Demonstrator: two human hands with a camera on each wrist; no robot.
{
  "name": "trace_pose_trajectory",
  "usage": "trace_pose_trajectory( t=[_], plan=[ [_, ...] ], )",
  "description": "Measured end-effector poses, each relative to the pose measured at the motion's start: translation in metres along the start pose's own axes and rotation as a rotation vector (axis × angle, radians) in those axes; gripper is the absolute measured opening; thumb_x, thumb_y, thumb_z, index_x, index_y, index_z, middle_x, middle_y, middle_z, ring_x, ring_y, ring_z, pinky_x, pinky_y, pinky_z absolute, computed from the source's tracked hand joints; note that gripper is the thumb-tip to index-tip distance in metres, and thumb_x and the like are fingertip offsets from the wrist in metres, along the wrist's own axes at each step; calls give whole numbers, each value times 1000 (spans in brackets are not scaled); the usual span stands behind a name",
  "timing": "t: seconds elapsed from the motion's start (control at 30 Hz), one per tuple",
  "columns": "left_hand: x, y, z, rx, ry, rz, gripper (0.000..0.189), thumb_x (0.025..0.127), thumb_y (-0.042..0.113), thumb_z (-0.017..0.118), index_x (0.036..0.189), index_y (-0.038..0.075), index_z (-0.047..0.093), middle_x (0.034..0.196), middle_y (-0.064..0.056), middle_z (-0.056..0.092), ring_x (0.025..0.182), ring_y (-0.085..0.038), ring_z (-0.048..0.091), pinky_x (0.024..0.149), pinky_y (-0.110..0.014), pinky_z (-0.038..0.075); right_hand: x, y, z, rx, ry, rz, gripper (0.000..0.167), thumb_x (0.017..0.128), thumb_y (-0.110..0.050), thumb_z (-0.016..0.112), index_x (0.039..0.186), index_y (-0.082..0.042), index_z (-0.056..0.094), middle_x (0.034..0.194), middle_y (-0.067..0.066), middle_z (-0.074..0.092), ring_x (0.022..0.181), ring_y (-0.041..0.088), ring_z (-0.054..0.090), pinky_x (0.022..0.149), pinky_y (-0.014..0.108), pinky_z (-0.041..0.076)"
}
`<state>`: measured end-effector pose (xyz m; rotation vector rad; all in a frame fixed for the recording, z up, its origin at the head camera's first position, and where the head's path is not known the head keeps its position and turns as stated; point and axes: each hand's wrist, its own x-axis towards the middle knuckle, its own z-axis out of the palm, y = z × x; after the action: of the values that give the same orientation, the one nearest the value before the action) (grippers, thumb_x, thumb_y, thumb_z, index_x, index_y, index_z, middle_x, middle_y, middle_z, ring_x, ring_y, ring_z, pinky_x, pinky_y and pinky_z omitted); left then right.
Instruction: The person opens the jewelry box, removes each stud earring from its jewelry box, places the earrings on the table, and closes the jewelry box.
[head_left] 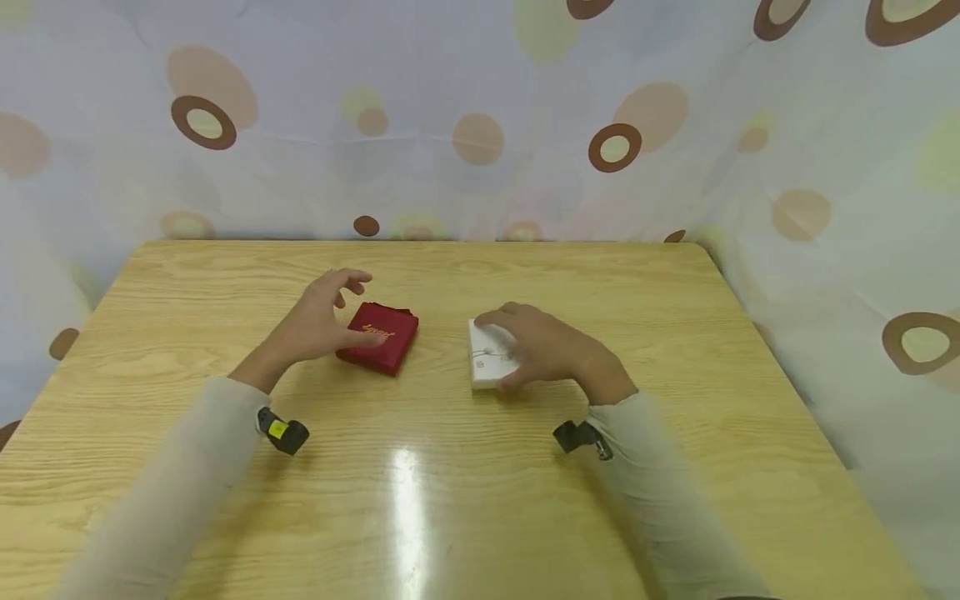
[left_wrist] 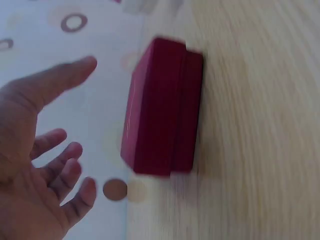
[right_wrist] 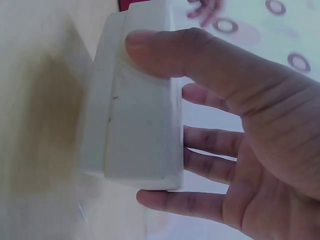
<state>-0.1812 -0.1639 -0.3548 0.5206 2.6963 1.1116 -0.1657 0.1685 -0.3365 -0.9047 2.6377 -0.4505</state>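
White box [head_left: 490,350] gripped under right hand [head_left: 547,343], red box [head_left: 392,327] beside loosely spread, empty left hand [head_left: 321,318]

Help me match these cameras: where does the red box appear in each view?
Head: red box just left of centre.
Left wrist: near the centre, appearing turned on its side.
Right wrist: a red sliver at the top edge, beyond the white box, probably it.
Shared landmark: the brown-ringed backdrop, visible in all three.
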Motion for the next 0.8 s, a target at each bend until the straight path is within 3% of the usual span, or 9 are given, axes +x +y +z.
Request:
trace_pose_trajectory(
  t=[0.13, 0.33, 0.57, 0.8],
  plan=[
    [7, -16, -7, -3, -88, -49, 98, 78, 29, 86, 154, 7, 28, 147, -23, 36, 123, -41, 43, 97, -54, 43, 2, 24, -18, 24, 5, 30, 90, 73, -28, 89, 148, -10, 43, 144, 17, 50, 121, 31, 52, 103, 51, 43],
    [10, -33, -5, -56, -211, -105, 112, 75, 30, 88, 157, 7, 15, 154, -21, 24, 120, -36, 48, 95, -45, 45, 6, 61, -36, 24, -5, 73, 87, 76, -26, 87, 148, -7, 42, 151, 20, 44, 137, 38, 43, 113, 56, 35],
    [9, -40, 2, -36, -235, -58, 120, 70, 29, 92, 157, 5, 13, 154, -21, 24, 106, -28, 55, 95, -41, 47, 12, 87, -38, -6, 1, 73, 85, 76, -22, 86, 146, -2, 43, 147, 24, 46, 133, 40, 45, 112, 56, 35],
    [10, -38, 6, -79, -273, -43, 119, 69, 15, 91, 157, 5, 11, 157, -22, 20, 113, -32, 58, 103, -49, 47, 17, 106, -26, -10, 2, 38, 86, 76, -24, 85, 147, -1, 42, 149, 25, 45, 137, 42, 43, 114, 57, 33]
  ],
)
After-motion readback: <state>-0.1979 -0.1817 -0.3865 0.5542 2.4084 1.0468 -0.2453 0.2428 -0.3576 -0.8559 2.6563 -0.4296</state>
